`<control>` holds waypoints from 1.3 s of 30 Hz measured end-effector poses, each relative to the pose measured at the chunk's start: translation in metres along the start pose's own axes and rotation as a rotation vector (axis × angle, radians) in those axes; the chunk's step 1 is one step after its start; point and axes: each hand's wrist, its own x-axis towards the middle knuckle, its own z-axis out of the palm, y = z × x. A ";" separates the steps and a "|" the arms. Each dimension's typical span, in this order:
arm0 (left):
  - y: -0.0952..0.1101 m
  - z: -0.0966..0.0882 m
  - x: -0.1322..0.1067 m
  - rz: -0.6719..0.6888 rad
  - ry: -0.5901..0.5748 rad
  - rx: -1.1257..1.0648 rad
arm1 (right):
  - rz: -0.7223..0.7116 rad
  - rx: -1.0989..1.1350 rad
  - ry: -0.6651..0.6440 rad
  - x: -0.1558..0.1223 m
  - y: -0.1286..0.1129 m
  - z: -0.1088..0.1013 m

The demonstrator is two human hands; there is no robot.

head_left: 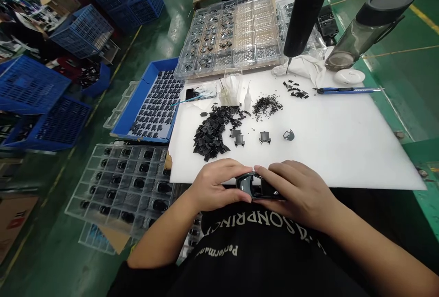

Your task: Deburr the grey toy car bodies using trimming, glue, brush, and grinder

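Both hands meet at the near edge of the white board (343, 141), close to my body. My left hand (216, 185) and my right hand (300, 192) are closed together around a glossy black moulded shell (252, 185), thumbs and fingertips pinching it from both sides. Just beyond them on the board lie a heap of flat black pieces (212, 132), two small grey metal clips (237, 137), another clip (265, 138) and a small curved dark part (288, 135). A pile of tiny black bits (267, 104) sits farther back.
A clear blister tray with black shells (126, 182) lies at my left, a blue tray of black parts (156, 105) beyond it. Stacked clear trays (236, 32), a small glue bottle (247, 98), a blue knife (343, 90), a hanging black tool (307, 9) and blue crates (82, 29) are farther off.
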 end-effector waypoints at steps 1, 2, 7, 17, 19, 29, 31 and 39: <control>0.000 0.000 0.000 0.018 0.011 0.000 | -0.003 -0.001 -0.001 0.000 0.000 0.000; 0.000 0.000 0.001 0.033 0.020 0.000 | -0.007 -0.002 -0.001 0.000 0.001 -0.001; 0.001 0.002 0.001 0.080 0.048 -0.011 | -0.030 0.001 0.028 0.001 0.001 -0.002; 0.001 0.002 -0.007 -0.166 0.023 -0.218 | -0.032 0.046 0.048 0.004 0.004 -0.001; 0.004 0.002 -0.008 -0.212 0.025 -0.201 | -0.026 0.080 0.053 0.003 0.005 0.000; 0.007 0.003 -0.010 -0.233 0.054 -0.109 | -0.010 0.149 0.085 0.005 0.009 0.006; 0.008 0.003 -0.010 -0.229 0.057 -0.112 | -0.015 0.143 0.086 0.005 0.008 0.005; 0.007 0.006 -0.014 -0.224 0.082 -0.097 | 0.045 0.185 0.079 0.000 0.008 0.007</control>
